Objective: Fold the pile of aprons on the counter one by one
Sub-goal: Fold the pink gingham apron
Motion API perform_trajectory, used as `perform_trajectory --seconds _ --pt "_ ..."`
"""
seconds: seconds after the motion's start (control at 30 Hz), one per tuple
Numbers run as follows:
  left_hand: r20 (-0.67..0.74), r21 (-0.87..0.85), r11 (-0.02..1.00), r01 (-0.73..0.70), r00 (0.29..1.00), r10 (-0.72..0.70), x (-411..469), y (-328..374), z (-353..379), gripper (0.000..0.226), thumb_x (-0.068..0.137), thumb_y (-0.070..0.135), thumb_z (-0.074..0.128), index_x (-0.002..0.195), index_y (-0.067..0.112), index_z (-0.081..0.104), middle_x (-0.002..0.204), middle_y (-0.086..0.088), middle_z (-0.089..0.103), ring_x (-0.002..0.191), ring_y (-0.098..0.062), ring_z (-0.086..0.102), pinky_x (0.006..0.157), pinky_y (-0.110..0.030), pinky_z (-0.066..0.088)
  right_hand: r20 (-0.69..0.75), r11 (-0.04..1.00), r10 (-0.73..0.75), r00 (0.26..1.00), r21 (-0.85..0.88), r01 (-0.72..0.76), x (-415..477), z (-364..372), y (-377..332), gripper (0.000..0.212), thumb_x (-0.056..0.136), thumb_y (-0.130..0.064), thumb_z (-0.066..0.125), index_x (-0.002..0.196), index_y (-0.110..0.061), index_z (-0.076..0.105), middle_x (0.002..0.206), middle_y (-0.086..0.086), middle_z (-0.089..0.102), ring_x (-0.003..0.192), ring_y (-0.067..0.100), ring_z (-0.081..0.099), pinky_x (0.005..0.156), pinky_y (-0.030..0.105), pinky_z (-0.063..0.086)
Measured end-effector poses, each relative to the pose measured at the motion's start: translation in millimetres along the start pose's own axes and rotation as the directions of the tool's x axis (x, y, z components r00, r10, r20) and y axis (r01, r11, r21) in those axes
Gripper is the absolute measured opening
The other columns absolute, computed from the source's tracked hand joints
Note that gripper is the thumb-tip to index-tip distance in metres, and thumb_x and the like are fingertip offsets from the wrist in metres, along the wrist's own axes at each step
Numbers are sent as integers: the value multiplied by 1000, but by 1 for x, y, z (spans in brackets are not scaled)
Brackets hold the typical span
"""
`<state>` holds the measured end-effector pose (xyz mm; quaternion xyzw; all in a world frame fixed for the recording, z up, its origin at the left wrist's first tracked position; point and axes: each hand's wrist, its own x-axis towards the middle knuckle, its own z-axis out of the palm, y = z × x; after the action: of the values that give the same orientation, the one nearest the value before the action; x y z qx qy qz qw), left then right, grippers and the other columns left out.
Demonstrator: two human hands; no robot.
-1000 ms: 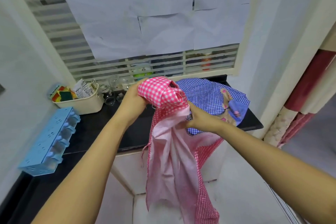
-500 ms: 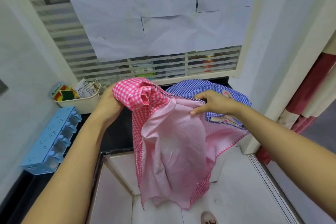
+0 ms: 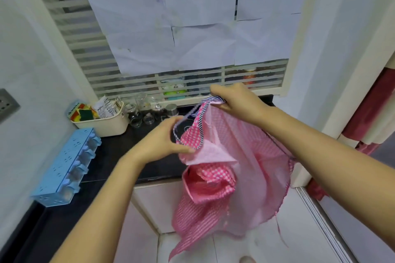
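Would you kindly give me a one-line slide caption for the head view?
Left hand and right hand grip a pink gingham apron by its blue-trimmed edge, hanging before the black counter.

apron (image 3: 245,156): checked cloth, matt | counter (image 3: 119,156): glossy black | rack (image 3: 66,166): plastic

The apron (image 3: 235,166) hangs in the middle of the frame, in front of the surface (image 3: 119,156) and above the floor (image 3: 277,241). The right hand (image 3: 237,100) holds its top edge, and the left hand (image 3: 162,141) pinches it lower down and to the left. On the surface at the left stands a basket (image 3: 104,124), with jars (image 3: 141,111) just to its right. A long rack (image 3: 66,166) lies in front of the basket, at the lower left
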<state>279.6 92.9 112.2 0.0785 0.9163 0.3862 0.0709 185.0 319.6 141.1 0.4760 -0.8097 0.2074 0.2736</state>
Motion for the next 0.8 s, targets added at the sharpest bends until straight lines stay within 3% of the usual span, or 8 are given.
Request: perform_trajectory --seconds 0.17,0.27,0.33,0.43,0.5,0.63,0.7,0.8 --pt "-130 44 999 -12 991 17 16 18 44 36 75 35 79 102 32 56 97 18 64 80 10 57 65 -8 44 5 993 -75 997 -89 75 16 -4 2 32 79 -21 63 84 -23 32 53 14 53 47 18 39 50 24 27" --pt "15 -33 997 69 998 -68 20 10 39 46 69 42 82 108 29 61 102 12 68 88 -3 65 76 -22 53 38 995 -19 999 -94 22 14 -10 10 21 81 -23 62 85 -12 45 55 16 53 47 24 45 50 26 28" --pt "77 33 995 91 993 -93 18 6 37 35 68 32 84 96 18 68 88 4 72 78 -9 68 71 -27 55 45 991 21 999 -132 -15 9 -15 19 24 82 -26 62 81 -4 50 57 18 53 49 30 50 50 29 30" --pt "-250 -80 983 164 952 -179 21 3 32 6 71 6 67 65 8 66 52 -2 64 50 -14 60 54 -27 51 96 985 85 992 -160 -69 2 -25 33 25 80 -22 68 75 -10 46 62 15 55 54 27 46 53 29 27" --pt "-523 -242 958 155 811 -263 27 -1 20 16 70 -6 54 72 2 67 58 -10 66 57 -20 59 55 -34 50 201 970 174 964 -206 -132 -5 -27 42 30 77 -11 69 74 -17 40 70 10 54 64 27 49 55 33 30" --pt "-766 -151 989 -9 633 -111 24 16 2 20 81 -9 53 86 7 62 72 5 59 62 -8 51 55 -24 44 215 909 363 907 -294 -294 -34 -16 57 23 72 7 54 78 -13 43 82 10 54 73 29 51 56 35 28" --pt "-788 -65 996 -54 615 -18 22 28 -2 18 85 -6 53 93 9 59 76 10 56 64 -1 48 50 -11 38 131 873 439 889 -295 -388 -46 -9 61 17 73 6 54 83 -7 50 86 14 57 72 30 49 56 34 24" --pt "-676 -62 994 87 729 -106 28 27 -7 30 84 -8 43 102 6 63 77 5 59 66 -11 55 50 -16 36 104 818 560 822 -222 -530 -54 -3 60 14 77 -4 65 87 -4 55 84 14 61 76 31 53 59 36 30"
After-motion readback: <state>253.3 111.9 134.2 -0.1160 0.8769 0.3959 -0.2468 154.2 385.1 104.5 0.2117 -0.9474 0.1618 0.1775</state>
